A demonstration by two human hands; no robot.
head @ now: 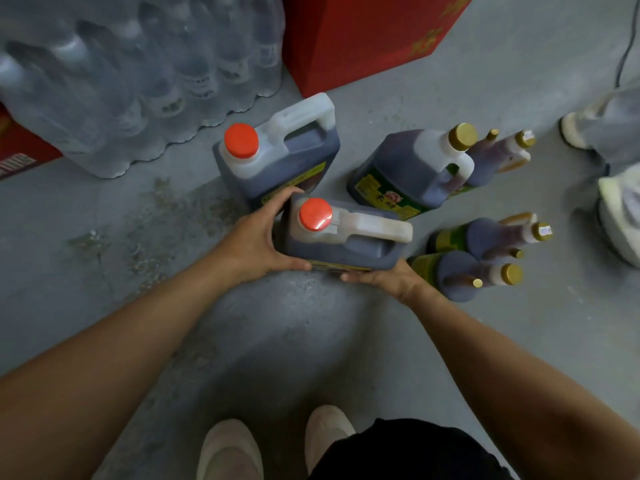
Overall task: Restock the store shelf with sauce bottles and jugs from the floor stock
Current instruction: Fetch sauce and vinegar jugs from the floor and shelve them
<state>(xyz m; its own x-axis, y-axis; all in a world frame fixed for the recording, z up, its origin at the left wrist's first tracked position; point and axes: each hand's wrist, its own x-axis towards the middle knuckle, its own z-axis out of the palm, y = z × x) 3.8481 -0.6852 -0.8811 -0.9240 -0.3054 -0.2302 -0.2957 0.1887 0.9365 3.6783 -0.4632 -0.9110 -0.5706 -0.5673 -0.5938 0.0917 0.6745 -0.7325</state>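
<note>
On a rough, speckled grey concrete floor [104,209], a shrink-wrapped pack of clear water bottles [138,64] and a glossy red carton [363,32] stand behind a cluster of dark sauce containers near the floor's middle. A person clasps the nearest boxy translucent jug [343,240], smooth orange cap up, the left hand [258,237] curled round its left end and the right hand [388,280] cupped under its near lower edge. A matching second jug [277,154] touches it behind; the gold-capped jug [412,168] and slim gold-capped bottles [485,251] stand just right.
</note>
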